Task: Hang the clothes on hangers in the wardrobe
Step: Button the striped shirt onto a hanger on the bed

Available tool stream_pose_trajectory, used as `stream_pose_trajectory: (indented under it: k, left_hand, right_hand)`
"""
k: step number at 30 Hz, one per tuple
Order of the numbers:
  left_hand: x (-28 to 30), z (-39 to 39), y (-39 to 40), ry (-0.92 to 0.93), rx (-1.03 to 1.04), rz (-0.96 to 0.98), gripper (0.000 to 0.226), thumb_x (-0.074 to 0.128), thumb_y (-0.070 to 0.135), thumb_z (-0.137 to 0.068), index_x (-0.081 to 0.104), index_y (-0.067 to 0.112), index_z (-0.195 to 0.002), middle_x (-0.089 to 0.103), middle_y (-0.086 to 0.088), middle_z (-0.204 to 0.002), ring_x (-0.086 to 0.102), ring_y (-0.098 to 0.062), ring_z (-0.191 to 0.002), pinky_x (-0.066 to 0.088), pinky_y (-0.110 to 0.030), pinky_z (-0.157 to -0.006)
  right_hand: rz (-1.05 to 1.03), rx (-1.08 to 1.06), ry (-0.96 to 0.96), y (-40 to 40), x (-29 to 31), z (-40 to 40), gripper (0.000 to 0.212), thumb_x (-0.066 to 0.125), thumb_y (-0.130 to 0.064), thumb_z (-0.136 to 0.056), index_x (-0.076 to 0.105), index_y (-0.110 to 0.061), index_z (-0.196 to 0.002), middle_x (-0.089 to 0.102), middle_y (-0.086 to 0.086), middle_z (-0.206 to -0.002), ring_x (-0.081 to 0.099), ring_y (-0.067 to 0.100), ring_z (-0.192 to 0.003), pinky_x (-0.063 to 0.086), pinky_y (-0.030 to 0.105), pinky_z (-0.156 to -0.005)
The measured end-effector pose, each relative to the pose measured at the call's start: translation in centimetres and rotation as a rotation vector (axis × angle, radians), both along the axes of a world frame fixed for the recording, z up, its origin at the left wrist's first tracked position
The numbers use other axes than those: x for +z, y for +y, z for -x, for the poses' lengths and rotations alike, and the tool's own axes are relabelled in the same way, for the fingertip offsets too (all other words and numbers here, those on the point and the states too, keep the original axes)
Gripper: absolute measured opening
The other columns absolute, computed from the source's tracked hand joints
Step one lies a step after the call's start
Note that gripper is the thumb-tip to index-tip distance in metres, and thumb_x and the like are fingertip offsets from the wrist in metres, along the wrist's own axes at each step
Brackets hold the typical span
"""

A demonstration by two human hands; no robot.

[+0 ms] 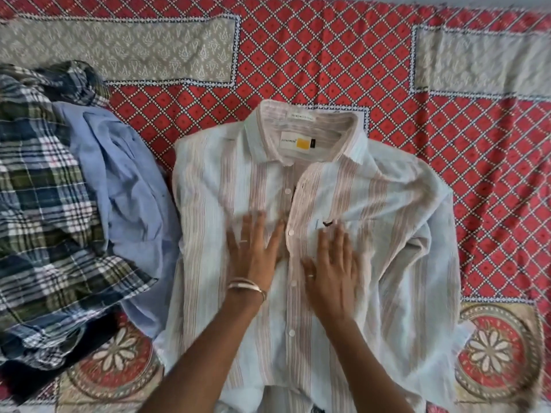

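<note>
Striped shirt (313,234) spread buttoned on patterned bedspread (298,64). Left hand (253,248) and right hand (334,263) pressed flat on it, fingers straight, gripping nothing. Plaid shirt (44,204) and blue shirt (128,189) heaped left.

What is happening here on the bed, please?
A person presses both flat hands, the left hand and the right hand, on a striped shirt spread face up on the red patterned bedspread. Beside it lie a crumpled blue shirt and a plaid shirt. No hanger is visible.
</note>
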State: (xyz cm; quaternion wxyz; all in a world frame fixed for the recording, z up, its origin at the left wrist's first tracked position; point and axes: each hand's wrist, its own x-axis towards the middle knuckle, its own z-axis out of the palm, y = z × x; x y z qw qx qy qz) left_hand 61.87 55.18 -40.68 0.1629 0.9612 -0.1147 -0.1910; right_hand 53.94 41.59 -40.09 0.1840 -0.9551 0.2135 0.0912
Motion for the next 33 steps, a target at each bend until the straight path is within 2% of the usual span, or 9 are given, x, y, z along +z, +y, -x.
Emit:
stream_pose_trajectory:
  k: [2,7,9,11,14,16,22,27,33]
  left_hand:
    - [-0.4,2.0,0.6,-0.013,-0.075,-0.144,0.072,0.071,0.029,-0.074,0.044,0.034,-0.140,0.031,-0.009,-0.154,0.030,-0.038,-0.139,0.020,-0.074,-0.099]
    - [0.9,1.9,0.2,0.235,0.125,-0.199,0.070,0.046,0.018,-0.099,0.004,0.042,-0.150,-0.017,0.004,-0.159,-0.016,-0.029,-0.144,0.003,-0.075,-0.103]
    - [1.8,0.2,-0.5,0.268,0.091,-0.305,0.068,0.049,0.017,-0.098,0.011,0.037,-0.150,-0.003,-0.003,-0.160,0.001,-0.033,-0.145,0.011,-0.073,-0.106]
    - [3.5,-1.0,-1.6,0.221,0.066,-0.338,0.049,0.051,0.017,-0.095,0.039,0.028,-0.141,0.030,-0.007,-0.150,0.033,-0.031,-0.135,0.019,-0.066,-0.108]
    - [5.2,-0.7,-2.6,0.155,0.134,-0.088,0.031,0.051,0.016,-0.092,0.060,0.021,-0.122,0.053,-0.009,-0.127,0.051,-0.031,-0.117,0.039,-0.048,-0.101]
    - [7.6,1.2,-5.2,0.224,0.109,0.104,0.030,0.052,0.013,-0.090,0.066,0.016,-0.116,0.062,-0.013,-0.118,0.059,-0.033,-0.109,0.047,-0.043,-0.093]
    - [10.9,5.6,-15.4,0.373,0.002,0.210,0.026,0.056,0.018,-0.085,0.072,0.013,-0.106,0.072,-0.015,-0.100,0.066,-0.030,-0.096,0.052,-0.037,-0.086]
    - [10.3,10.2,-21.4,0.457,0.178,0.267,0.011,0.065,0.014,-0.082,0.072,0.017,-0.090,0.072,-0.017,-0.084,0.069,-0.033,-0.082,0.056,-0.044,-0.082]
    - [10.4,17.5,-37.1,0.531,0.044,0.269,0.014,0.061,0.013,-0.091,0.070,0.010,-0.102,0.066,-0.003,-0.085,0.065,-0.024,-0.079,0.054,-0.036,-0.078]
  right_hand:
    - [0.103,0.044,0.109,-1.2,-0.4,2.7,0.068,0.020,-0.056,-0.098,0.004,-0.023,-0.155,0.001,0.003,-0.162,0.002,0.023,-0.150,0.004,0.043,-0.120]
    - [0.063,-0.059,0.292,-1.8,0.0,5.6,0.077,0.008,-0.065,-0.092,-0.006,-0.022,-0.154,-0.006,-0.005,-0.161,-0.009,0.012,-0.148,-0.012,0.050,-0.116]
    - [-0.033,-0.061,0.344,-1.7,0.4,4.2,0.075,0.018,-0.059,-0.095,-0.005,-0.020,-0.155,-0.007,-0.004,-0.162,-0.008,0.014,-0.149,-0.010,0.051,-0.115]
    - [-0.146,-0.064,0.329,-2.8,2.0,2.7,0.066,0.038,-0.044,-0.099,0.011,-0.018,-0.154,0.007,0.000,-0.162,0.006,0.019,-0.149,0.005,0.052,-0.117]
    - [-0.336,-0.119,0.157,-4.6,4.3,1.7,0.044,0.054,-0.027,-0.096,0.047,-0.018,-0.139,0.059,0.008,-0.131,0.054,0.030,-0.121,0.042,0.041,-0.100]
    - [-0.413,-0.240,0.078,-7.5,6.7,3.8,0.033,0.058,-0.015,-0.093,0.060,-0.013,-0.125,0.071,0.010,-0.108,0.064,0.031,-0.102,0.045,0.031,-0.083]
    - [-0.367,-0.586,-0.070,-19.3,10.7,12.2,0.023,0.057,-0.012,-0.090,0.069,-0.004,-0.108,0.073,0.015,-0.095,0.067,0.030,-0.088,0.036,0.028,-0.064]
    - [-0.271,-0.807,-0.133,-28.1,10.2,19.8,0.020,0.056,-0.018,-0.097,0.066,-0.005,-0.085,0.060,0.008,-0.067,0.054,0.028,-0.066,0.034,0.035,-0.060]
    - [-0.111,-1.095,-0.068,-44.4,10.2,28.3,0.019,0.058,-0.015,-0.094,0.065,0.000,-0.101,0.067,0.018,-0.093,0.061,0.035,-0.086,0.044,0.037,-0.069]
